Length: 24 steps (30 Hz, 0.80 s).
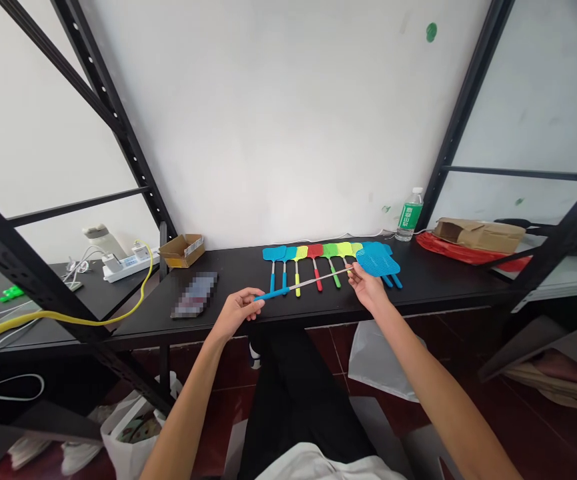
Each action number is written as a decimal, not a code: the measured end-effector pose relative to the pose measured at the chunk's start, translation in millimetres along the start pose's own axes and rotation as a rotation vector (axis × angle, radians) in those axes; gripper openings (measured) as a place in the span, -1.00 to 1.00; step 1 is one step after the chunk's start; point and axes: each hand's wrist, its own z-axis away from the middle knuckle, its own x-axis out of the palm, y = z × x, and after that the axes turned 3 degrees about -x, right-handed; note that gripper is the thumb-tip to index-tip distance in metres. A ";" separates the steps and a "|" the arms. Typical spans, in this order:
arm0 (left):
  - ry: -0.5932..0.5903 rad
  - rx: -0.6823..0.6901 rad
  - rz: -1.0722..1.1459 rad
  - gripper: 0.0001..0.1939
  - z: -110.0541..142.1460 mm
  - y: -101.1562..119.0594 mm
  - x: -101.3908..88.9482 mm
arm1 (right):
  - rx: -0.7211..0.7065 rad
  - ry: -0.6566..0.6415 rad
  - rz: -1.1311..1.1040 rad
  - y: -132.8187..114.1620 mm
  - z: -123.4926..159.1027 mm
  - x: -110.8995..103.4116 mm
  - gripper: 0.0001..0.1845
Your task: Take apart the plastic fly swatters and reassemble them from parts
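Observation:
A blue fly swatter [378, 260] with a metal rod is held level above the front of the black shelf. My left hand [241, 308] pinches the end of its blue handle. At the other end, my right hand [364, 283] grips the rod close to the perforated head. Behind it lies a row of several fly swatters with blue, yellow, green and red heads, among them a red fly swatter [315, 251] near the middle. The held swatter's head and my right hand partly cover the right end of the row.
A phone-like blurred object [195, 295] and a small open cardboard box [183, 251] are on the left. A water bottle [410, 215] stands at the back right, beside a brown paper package [478, 239] on red plastic. A yellow cable [93, 321] crosses the left shelf post.

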 end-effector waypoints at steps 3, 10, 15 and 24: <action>0.069 0.026 0.079 -0.55 -0.8 -2.5 -1.5 | 0.042 0.014 -0.002 -1.0 1.4 2.2 -0.69; 0.105 0.051 0.165 -0.53 -4.1 -9.9 -3.4 | 0.105 -0.051 0.027 1.4 3.5 5.9 -0.65; 0.126 0.078 0.214 -0.56 -8.2 -19.1 -5.8 | 0.133 -0.052 0.081 3.8 2.4 7.5 -0.61; 0.226 0.081 0.278 -0.64 -8.0 -15.4 6.4 | 0.127 -0.036 0.088 0.4 6.4 11.3 -0.59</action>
